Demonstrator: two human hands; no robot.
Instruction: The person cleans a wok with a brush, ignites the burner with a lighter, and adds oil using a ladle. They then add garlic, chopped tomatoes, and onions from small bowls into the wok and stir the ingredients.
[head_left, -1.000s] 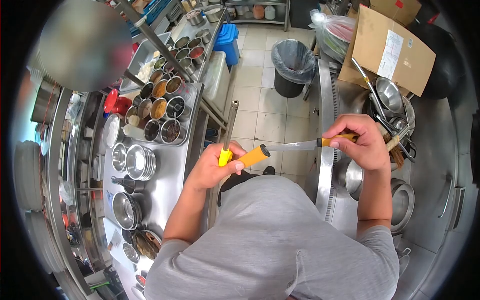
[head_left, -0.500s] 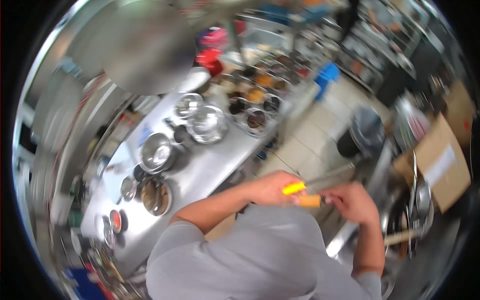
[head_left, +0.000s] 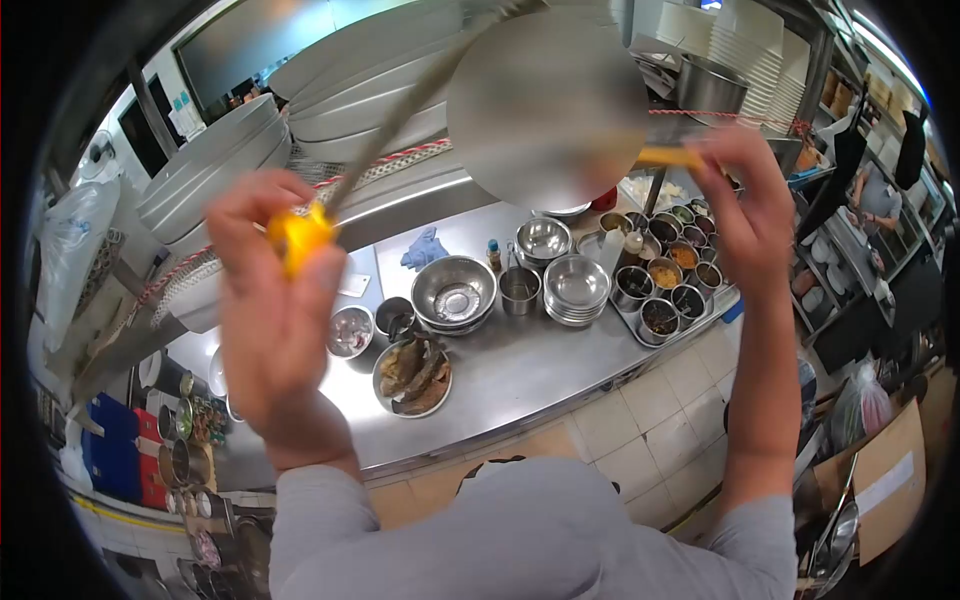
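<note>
Grey T-shirt [head_left: 540,520], plain, short sleeves [head_left: 322,505] ending above elbows. Forearms bare. No gloves; fingers uncovered.

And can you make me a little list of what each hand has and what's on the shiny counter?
Left hand: long grey rod with yellow handle
Right hand: slim orange handle; far end hidden
Hands: raised, apart
Shiny steel counter: crumpled blue cloth, wide round steel bowl, round dish of brown food, round metal pots of colourful food
</note>
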